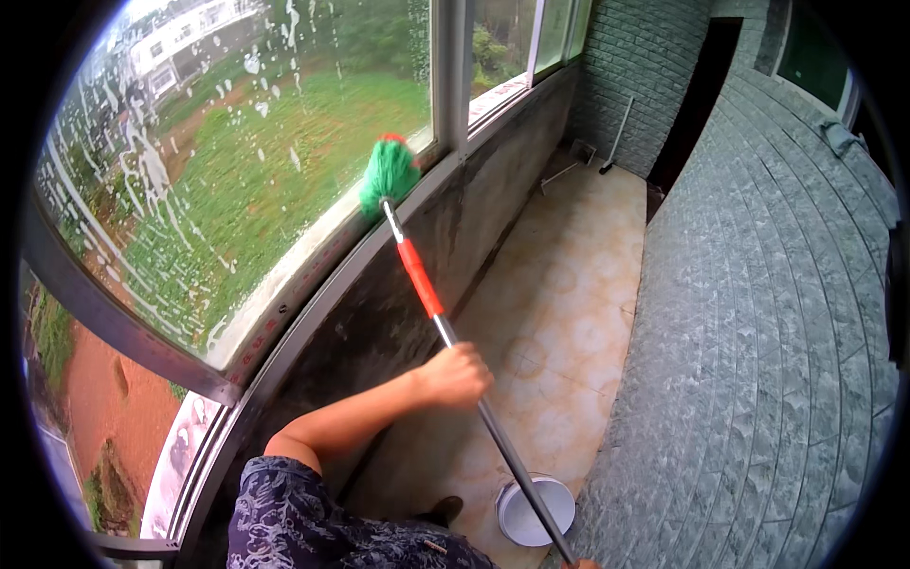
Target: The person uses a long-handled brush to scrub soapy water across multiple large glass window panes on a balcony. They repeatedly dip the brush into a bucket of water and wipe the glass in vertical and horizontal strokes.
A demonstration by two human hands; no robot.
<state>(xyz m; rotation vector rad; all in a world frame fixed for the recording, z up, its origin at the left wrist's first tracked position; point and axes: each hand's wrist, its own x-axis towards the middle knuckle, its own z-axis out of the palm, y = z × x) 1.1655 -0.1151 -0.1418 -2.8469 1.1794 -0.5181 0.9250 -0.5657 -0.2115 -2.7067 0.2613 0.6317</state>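
Observation:
My left hand (pixel 455 373) is closed around the metal pole (pixel 508 448) of a mop. A red sleeve (pixel 421 277) covers part of the pole above this hand. At the pole's far end, the green mop head (pixel 389 174) with some red strands rests against the lower corner of a window pane (pixel 284 142). White foamy streaks and drops run down the glass, mostly on its left side. Only a sliver of my right hand (pixel 583 564) shows at the bottom edge, on the pole's lower end; most of it is cut off.
A white bucket (pixel 506 523) stands on the tiled floor (pixel 561 341) beneath the pole. Grey brick-patterned wall (pixel 739 341) runs along the right. A long-handled tool (pixel 620 135) leans at the far end, near a dustpan (pixel 583 151). The window frame (pixel 449 85) borders the glass.

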